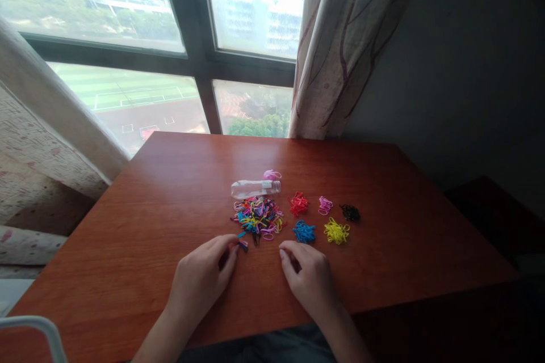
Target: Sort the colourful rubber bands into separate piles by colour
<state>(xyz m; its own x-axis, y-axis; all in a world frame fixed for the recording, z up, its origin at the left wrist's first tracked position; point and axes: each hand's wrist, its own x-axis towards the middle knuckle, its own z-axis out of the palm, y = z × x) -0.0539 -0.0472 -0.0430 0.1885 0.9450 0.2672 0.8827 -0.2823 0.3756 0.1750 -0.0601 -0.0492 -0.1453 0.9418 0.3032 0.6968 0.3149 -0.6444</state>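
My left hand (205,268) is closed in a pinch on a few small rubber bands (242,245), whose blue, pink and dark loops poke out past the fingertips. Just beyond it lies a mixed pile of rubber bands (258,216) in many colours. My right hand (307,267) rests to the right of the pile with thumb and forefinger together; anything between them is too small to make out. Ahead of that hand are sorted heaps: blue bands (304,231), red bands (298,203), yellow bands (336,232), pink bands (325,205) and black bands (349,212).
Behind the mixed pile a clear plastic bottle (251,188) lies on its side, with a pink object (271,175) beside its neck. The wooden table (128,249) runs up to a window (251,108) with curtains (336,51). A white curved bar (38,323) stands at lower left.
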